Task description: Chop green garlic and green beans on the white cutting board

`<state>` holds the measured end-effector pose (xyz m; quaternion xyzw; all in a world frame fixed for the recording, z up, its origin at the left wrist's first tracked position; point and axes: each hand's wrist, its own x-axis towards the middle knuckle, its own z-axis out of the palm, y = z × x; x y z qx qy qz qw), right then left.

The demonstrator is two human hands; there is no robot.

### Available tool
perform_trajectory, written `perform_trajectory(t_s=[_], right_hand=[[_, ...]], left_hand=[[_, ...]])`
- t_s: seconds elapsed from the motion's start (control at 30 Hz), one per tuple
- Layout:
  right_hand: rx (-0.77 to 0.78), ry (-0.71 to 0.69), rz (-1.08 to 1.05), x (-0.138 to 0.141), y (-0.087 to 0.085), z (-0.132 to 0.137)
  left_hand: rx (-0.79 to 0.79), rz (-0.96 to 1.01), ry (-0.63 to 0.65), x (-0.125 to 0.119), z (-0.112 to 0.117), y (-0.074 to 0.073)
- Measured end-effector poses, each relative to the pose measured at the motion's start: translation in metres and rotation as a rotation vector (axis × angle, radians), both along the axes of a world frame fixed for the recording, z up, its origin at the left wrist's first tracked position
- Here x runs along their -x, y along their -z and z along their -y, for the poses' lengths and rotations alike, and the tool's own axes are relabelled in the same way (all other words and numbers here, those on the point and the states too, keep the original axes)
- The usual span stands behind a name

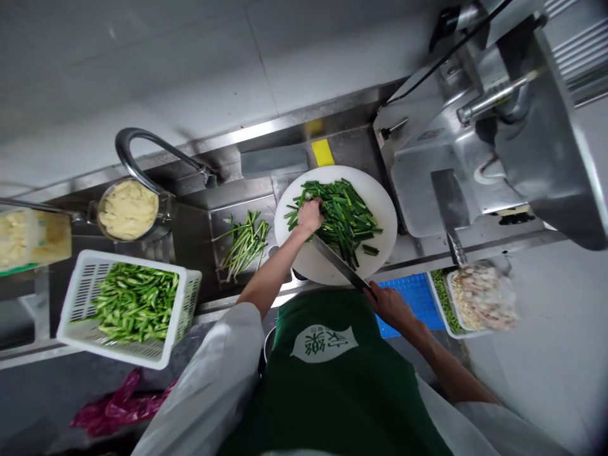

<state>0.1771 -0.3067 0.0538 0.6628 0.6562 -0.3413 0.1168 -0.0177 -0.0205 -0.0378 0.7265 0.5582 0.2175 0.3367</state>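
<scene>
On a round white cutting board (pixel 387 237) lies a pile of chopped long green leaves (pixel 349 212), like green garlic or chives. My left hand (pixel 310 215) is at the pile's left side with its fingers curled into the greens; the fingertips are partly hidden. My right hand (pixel 390 305) grips the handle of a large kitchen knife (pixel 339 263). The blade slants up and left over the board's near edge, its tip close to my left hand. Left of the board, uncut green stalks (pixel 246 244) with pale ends lie in the sink tray.
A white basket (pixel 183 310) of cut green peppers stands at left, below a pot of pale slices (pixel 128 209) and a curved faucet (pixel 142 133). A metal slicing machine (pixel 427 183) with a cleaver (pixel 449 202) stands right. Behind the board lies a yellow sponge (pixel 322 152).
</scene>
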Motion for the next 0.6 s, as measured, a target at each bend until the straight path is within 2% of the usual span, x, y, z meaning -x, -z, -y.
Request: perform_trajectory(t_s=[0.1,0.17,0.23,0.3,0.37,0.43,0.53,0.6], right_hand=[[0.013,0.017,-0.007,0.000,0.000,0.000],[0.012,0.019,-0.009,-0.002,0.000,-0.001],[0.014,0.023,-0.003,-0.005,0.000,-0.002],[0.019,0.027,0.008,-0.008,0.000,-0.003],[0.025,0.026,0.017,-0.010,0.000,-0.004],[0.032,0.013,0.021,-0.009,-0.001,-0.006],[0.028,-0.026,0.043,-0.005,-0.003,-0.007],[0.019,-0.059,0.057,-0.001,-0.006,-0.007]], left_hand=[[0.144,0.255,-0.060,0.013,0.001,-0.013],[0.182,0.470,-0.138,0.029,0.007,-0.023],[0.228,0.620,-0.206,0.049,0.022,-0.031],[0.320,0.673,-0.233,0.067,0.049,-0.033],[0.390,0.660,-0.228,0.080,0.084,-0.027],[0.357,0.587,-0.220,0.085,0.121,-0.015],[0.114,0.356,-0.224,0.084,0.162,0.005],[-0.057,0.228,-0.225,0.084,0.174,0.015]])
